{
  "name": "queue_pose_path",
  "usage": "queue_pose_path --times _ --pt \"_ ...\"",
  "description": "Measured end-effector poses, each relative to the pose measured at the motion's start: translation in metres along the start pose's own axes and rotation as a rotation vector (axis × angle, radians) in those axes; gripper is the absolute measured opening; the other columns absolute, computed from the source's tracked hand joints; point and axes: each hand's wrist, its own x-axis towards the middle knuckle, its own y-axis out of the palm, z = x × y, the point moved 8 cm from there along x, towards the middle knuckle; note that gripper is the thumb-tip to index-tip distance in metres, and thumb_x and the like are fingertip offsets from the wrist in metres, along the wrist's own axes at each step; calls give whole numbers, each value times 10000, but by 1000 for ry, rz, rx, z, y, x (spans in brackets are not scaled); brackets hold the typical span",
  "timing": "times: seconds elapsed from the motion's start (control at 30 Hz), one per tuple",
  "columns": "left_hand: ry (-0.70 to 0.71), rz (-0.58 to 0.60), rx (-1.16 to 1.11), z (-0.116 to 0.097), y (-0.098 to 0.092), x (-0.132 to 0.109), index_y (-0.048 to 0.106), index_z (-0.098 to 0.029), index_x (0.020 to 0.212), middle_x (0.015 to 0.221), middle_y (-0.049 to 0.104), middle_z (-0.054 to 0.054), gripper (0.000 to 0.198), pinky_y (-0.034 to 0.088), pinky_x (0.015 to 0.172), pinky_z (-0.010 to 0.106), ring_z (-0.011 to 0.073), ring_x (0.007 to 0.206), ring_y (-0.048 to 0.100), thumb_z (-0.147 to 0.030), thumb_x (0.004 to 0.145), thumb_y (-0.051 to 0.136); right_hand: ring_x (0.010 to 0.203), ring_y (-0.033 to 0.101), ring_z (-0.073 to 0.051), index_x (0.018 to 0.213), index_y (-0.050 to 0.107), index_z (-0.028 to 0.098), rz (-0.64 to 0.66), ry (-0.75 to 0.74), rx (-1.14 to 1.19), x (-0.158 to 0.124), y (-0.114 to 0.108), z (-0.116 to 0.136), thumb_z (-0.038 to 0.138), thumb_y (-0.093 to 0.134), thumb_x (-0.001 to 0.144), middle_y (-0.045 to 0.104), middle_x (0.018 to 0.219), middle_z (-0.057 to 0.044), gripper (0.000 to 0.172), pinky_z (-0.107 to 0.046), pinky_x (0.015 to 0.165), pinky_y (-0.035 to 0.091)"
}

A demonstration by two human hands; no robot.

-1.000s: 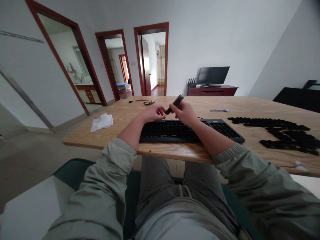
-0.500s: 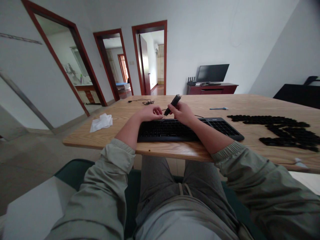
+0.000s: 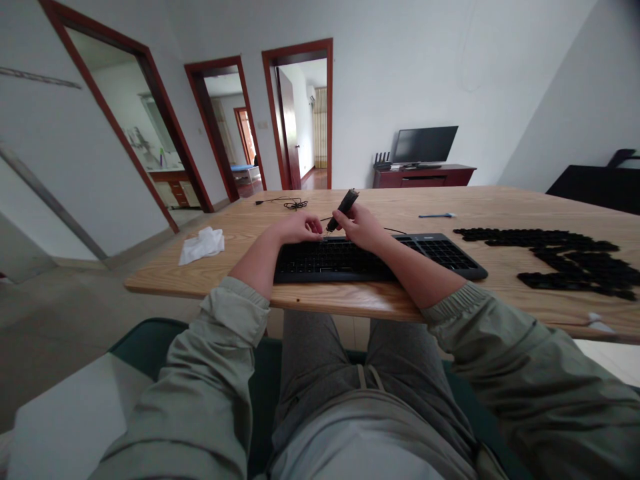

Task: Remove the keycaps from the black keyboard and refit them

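Observation:
A black keyboard (image 3: 345,270) lies near the table's front edge, its frame showing a grid of cells at the right end. Above its back edge my right hand (image 3: 364,227) is closed round a black keycap puller (image 3: 344,209), tilted with its thin wire ends pointing down. Beside those wires is my left hand (image 3: 301,228), fingers curled and drawn together low over the keyboard's back left part. Whatever may be between its fingertips is too small to make out. Black keycaps (image 3: 570,257) lie in rows on the table to the right.
The wooden table (image 3: 240,280) carries a crumpled white tissue (image 3: 203,245) at left, a coiled black cable (image 3: 295,203) at the back, and a blue brush-like stick (image 3: 437,215) behind the keyboard. A small white object (image 3: 600,323) lies near the right front edge.
The keycap puller and my right hand have shifted very slightly to the left. My left hand stays almost in place, its fingers moved a little by the wire ends.

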Motion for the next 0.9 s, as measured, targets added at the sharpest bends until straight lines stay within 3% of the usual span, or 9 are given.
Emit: queue_pose_path --times 0.3,0.5,0.67,0.9 --pt "-2 -1 19 9 1 4 757 -177 879 765 704 31 230 437 653 277 152 693 596 -300 691 707 434 541 -116 904 528 185 -40 155 106 8 5 -17 505 489 962 724 802 -90 327 -255 416 403" --pt "11 29 28 10 1 4 756 -195 846 764 706 11 192 439 661 269 139 677 595 -254 675 691 483 563 -130 997 529 199 2 65 46 6 9 -7 556 488 947 713 787 -55 363 -259 488 419" --pt "2 38 17 7 1 2 764 -199 830 766 705 16 193 434 662 268 148 686 600 -271 660 709 606 604 -165 952 522 202 0 -12 -49 3 5 1 531 511 938 701 802 -67 330 -277 577 433" --pt "-50 77 77 7 4 1 779 -194 978 780 711 25 320 422 647 272 156 672 603 -302 685 711 624 609 -173 926 509 210 30 -1 -9 -1 6 3 533 477 953 694 774 -62 326 -288 585 442"
